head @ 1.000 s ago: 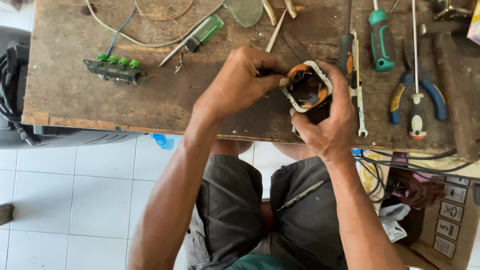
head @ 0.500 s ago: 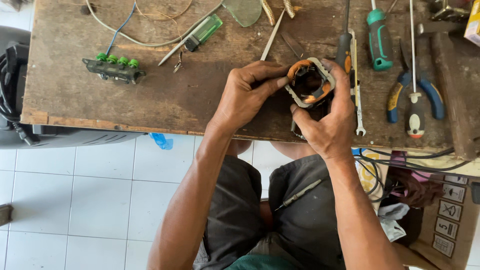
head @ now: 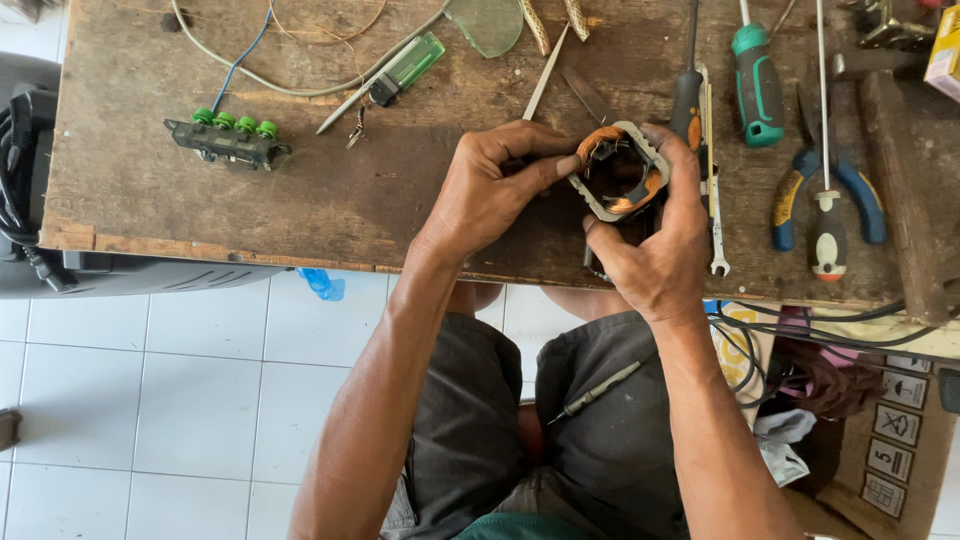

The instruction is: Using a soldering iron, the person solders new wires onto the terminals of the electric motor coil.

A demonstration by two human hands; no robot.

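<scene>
One worn wooden workbench (head: 250,200) fills the top of the view, and over its near edge both hands grasp a square motor stator (head: 620,172) with copper windings (it sits between them, raised just off the wood). The right hand (head: 655,250) cups it from below and the side, while the left hand (head: 490,190) pinches its left rim. Blue-handled pliers (head: 830,190), a teal screwdriver (head: 757,85) and a green-knobbed terminal block (head: 230,140) lie on the bench.

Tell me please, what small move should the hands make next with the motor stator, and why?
Probably the left hand should keep pressing the copper winding inward with its thumb. The right hand grips the stator above the wooden bench, and the coil bulges over the grey frame edge at the upper left, so it likely needs seating first.
</scene>
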